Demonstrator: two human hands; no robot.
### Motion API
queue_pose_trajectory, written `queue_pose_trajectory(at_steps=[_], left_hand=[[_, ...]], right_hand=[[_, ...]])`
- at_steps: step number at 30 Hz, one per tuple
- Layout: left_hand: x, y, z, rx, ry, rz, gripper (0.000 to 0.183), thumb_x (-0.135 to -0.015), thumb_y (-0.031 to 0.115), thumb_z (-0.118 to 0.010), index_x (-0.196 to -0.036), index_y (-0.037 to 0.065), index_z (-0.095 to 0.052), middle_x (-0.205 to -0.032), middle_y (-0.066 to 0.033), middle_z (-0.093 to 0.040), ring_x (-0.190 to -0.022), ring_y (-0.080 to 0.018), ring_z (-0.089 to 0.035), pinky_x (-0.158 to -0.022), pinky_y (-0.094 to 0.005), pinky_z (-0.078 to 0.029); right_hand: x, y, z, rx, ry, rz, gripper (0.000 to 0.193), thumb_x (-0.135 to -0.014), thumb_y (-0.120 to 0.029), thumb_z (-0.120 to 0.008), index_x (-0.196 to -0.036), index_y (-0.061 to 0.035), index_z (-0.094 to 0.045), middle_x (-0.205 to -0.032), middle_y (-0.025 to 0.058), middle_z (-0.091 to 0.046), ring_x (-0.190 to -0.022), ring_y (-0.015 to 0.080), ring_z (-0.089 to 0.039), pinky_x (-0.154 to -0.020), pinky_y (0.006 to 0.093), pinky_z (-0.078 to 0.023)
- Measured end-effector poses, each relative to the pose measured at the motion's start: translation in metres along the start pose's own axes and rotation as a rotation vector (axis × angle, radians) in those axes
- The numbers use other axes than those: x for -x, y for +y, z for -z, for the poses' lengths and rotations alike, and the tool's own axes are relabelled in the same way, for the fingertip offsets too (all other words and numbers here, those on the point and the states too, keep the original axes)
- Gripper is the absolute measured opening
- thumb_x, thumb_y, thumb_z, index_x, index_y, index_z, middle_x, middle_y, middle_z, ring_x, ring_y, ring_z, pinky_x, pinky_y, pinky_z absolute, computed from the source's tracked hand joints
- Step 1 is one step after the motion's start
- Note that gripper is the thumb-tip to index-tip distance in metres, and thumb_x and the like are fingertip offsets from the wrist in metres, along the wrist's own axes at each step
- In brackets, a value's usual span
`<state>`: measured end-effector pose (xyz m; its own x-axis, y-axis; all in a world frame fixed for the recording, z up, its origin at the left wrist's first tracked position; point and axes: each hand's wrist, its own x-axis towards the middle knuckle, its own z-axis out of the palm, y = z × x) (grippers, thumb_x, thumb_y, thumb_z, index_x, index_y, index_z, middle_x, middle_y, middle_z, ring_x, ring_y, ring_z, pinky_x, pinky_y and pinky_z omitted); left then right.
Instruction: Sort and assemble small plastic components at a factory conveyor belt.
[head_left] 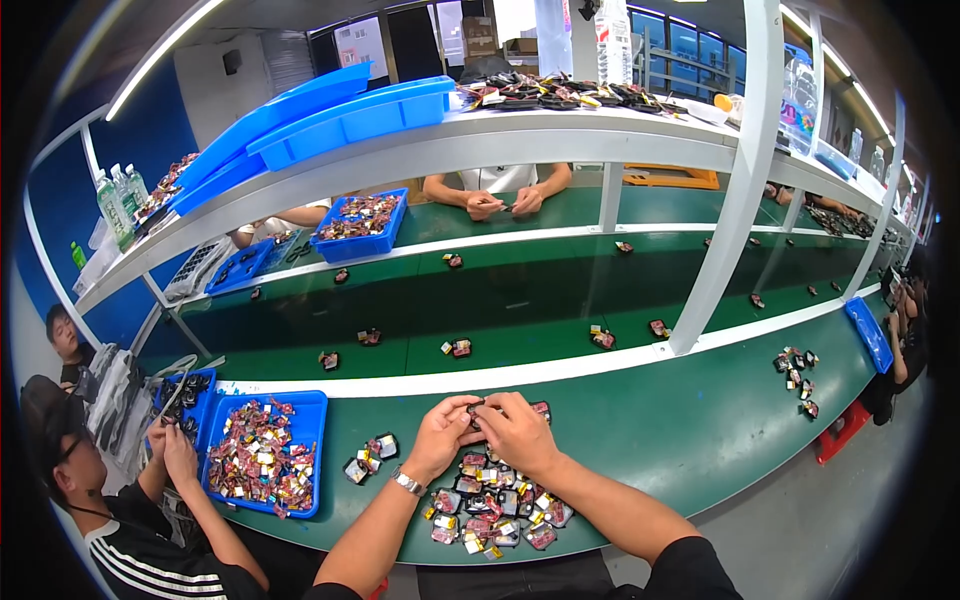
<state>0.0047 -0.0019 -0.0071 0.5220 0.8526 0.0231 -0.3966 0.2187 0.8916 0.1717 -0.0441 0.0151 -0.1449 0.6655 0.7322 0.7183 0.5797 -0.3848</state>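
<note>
My left hand, with a metal-banded watch at the wrist, and my right hand meet above the green bench. Pinched between the fingertips of both is a small dark part, mostly hidden by the fingers. Below them lies a heap of small electronic assemblies, black-edged casings with red boards and silver, white and yellow pieces. One more assembly shows just beyond my right hand. A few similar assemblies sit left of my left wrist.
A blue tray full of red and white pieces stands at left, beside a co-worker whose hands are raised. Spaced assemblies lie on the green conveyor belt beyond the white rail. A white post and shelf rise ahead.
</note>
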Motion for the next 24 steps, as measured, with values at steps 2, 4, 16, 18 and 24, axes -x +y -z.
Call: queue_pose_trajectory(at_steps=[2, 4, 16, 18, 24], left_hand=[[-0.0002, 0.0001, -0.0002, -0.019, 0.007, -0.006, 0.027, -0.099, 0.009, -0.05, -0.124, -0.001, -0.048, -0.109, -0.0076, -0.064, -0.101, -0.0159, -0.064, -0.087, -0.034, -0.057], [0.0002, 0.0, -0.0007, -0.021, 0.011, -0.007, 0.027, -0.099, 0.009, -0.05, -0.124, -0.001, -0.048, -0.109, -0.0076, -0.064, -0.1, -0.016, -0.064, -0.087, -0.0341, -0.057], [-0.0002, -0.0022, -0.0035, -0.039, 0.012, -0.005, 0.026, -0.099, 0.009, -0.049, -0.123, -0.001, -0.048, -0.112, -0.0086, -0.063, -0.099, -0.017, -0.065, -0.086, -0.0347, -0.057], [-0.0006, -0.0036, -0.0031, -0.039, 0.022, -0.012, 0.026, -0.099, 0.009, -0.049, -0.123, -0.001, -0.048, -0.112, -0.0085, -0.063, -0.097, -0.017, -0.065, -0.085, -0.0344, -0.058], [-0.0039, -0.0045, 0.0032, -0.048, 0.023, 0.003, 0.027, -0.099, 0.009, -0.047, -0.125, -0.001, -0.047, -0.107, -0.0085, -0.063, -0.088, -0.0182, -0.066, -0.079, -0.0345, -0.058]], right_hand=[[-0.0003, -0.0002, -0.0002, 0.011, 0.007, 0.013, 0.017, -0.076, -0.006, -0.07, -0.093, -0.0038, -0.066, -0.092, 0.0086, -0.06, -0.085, 0.0255, -0.06, -0.072, 0.0347, -0.052], [0.0003, 0.0021, -0.0032, 0.015, 0.029, 0.037, 0.016, -0.077, -0.005, -0.069, -0.092, -0.0031, -0.065, -0.092, 0.0081, -0.059, -0.084, 0.0248, -0.06, -0.069, 0.0344, -0.052], [0.0016, 0.0055, 0.0003, 0.152, -0.008, 0.122, 0.019, -0.076, -0.01, -0.067, -0.092, -0.0009, -0.063, -0.094, 0.0076, -0.058, -0.086, 0.0238, -0.059, -0.07, 0.0342, -0.051], [0.0008, 0.0044, 0.0018, 0.223, -0.034, 0.16, 0.022, -0.075, -0.012, -0.068, -0.093, -0.0004, -0.063, -0.097, 0.0079, -0.059, -0.087, 0.0239, -0.059, -0.071, 0.0345, -0.05], [0.0001, -0.0027, -0.0026, 0.136, -0.048, 0.062, 0.03, -0.076, -0.016, -0.069, -0.1, 0.0, -0.063, -0.112, 0.0106, -0.059, -0.091, 0.0264, -0.059, -0.077, 0.0381, -0.051]])
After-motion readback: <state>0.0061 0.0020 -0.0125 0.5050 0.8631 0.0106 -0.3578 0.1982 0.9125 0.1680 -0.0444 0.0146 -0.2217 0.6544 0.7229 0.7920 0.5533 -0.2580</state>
